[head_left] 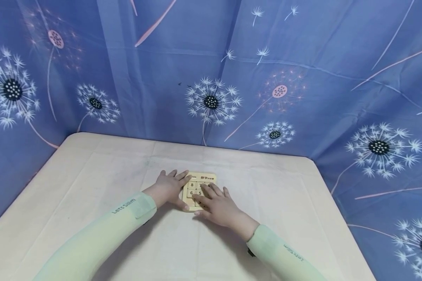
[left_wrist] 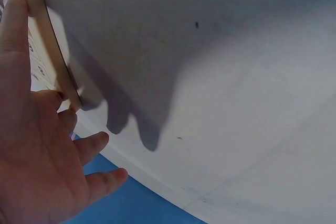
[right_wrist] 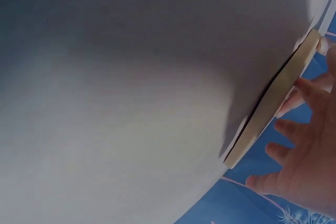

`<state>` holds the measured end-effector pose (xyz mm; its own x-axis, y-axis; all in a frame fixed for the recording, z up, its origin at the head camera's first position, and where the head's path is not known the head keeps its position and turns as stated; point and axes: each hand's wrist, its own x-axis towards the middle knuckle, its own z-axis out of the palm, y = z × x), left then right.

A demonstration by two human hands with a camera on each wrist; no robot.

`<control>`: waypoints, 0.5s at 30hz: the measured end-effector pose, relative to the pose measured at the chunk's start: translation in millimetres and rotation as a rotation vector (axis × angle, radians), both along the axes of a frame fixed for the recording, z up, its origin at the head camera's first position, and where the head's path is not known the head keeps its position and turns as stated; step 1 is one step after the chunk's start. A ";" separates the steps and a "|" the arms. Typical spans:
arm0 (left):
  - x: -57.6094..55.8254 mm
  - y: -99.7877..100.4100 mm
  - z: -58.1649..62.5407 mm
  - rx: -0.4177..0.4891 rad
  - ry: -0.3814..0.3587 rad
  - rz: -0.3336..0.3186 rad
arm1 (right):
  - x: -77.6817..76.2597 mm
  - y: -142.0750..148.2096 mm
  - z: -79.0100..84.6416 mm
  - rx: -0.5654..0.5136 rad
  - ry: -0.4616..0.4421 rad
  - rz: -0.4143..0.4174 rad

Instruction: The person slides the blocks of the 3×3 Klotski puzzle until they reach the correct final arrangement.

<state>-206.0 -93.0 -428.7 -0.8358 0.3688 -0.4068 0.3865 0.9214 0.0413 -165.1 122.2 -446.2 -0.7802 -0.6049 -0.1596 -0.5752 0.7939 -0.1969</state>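
A light wooden number sliding puzzle (head_left: 198, 175) lies flat on the table, its tiles marked with black digits; 8, 6 and 5 are readable. My left hand (head_left: 166, 189) spans the puzzle's left side, thumb at the near left corner and forefinger by the far left corner. In the left wrist view, that thumb (left_wrist: 14, 22) lies along the frame, with the other fingers spread. Over the right-hand tiles reaches my right hand (head_left: 219, 207), its fingers extended and covering several of them. The right wrist view shows the puzzle's side edge (right_wrist: 278, 95) beside the spread fingers.
A pale cloth covers the table (head_left: 267, 187). Blue curtains (head_left: 168, 97) with a dandelion print hang along its back and both sides. Light green sleeves (head_left: 102, 234) cover both forearms.
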 end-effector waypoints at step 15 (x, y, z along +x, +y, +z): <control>1.1 0.3 1.9 -0.007 0.004 -0.003 | 2.9 -2.2 1.9 0.001 -0.024 -0.016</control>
<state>-204.9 -92.6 -426.9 -0.8363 0.3681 -0.4064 0.3891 0.9206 0.0333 -162.2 120.1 -444.3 -0.7856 -0.5922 -0.1790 -0.5575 0.8031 -0.2101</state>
